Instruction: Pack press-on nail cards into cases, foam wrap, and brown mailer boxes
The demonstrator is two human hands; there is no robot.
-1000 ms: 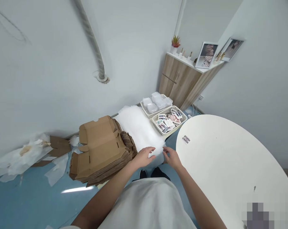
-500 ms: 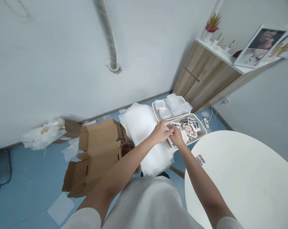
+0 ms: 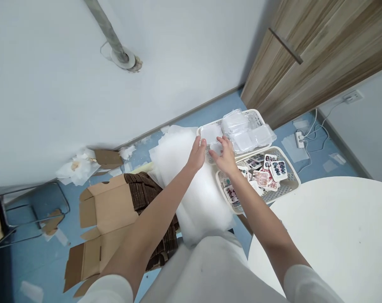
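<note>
My left hand [image 3: 197,155] is at the near left corner of a white basket [image 3: 266,120] of clear plastic boxes [image 3: 236,122], its fingers stretched out. My right hand [image 3: 226,158] reaches over the same basket's near edge with fingers spread and slightly curled. Between the two hands sits a small clear box [image 3: 215,148]; I cannot tell whether any fingertip touches it. Under my right forearm stands a second basket [image 3: 288,191], filled with cards of press-on nails [image 3: 278,170].
A stack of white foam sheets [image 3: 203,202] lies below my hands. Flattened cardboard boxes [image 3: 115,206] are piled at left. A round white table [image 3: 332,231] stands at right, a wooden cabinet [image 3: 311,75] behind. A power strip [image 3: 300,139] with cables lies on the floor.
Both hands have left the basket of nail cards and moved to the basket of clear boxes; they have parted and their fingers have spread. The view has tilted down and closer.
</note>
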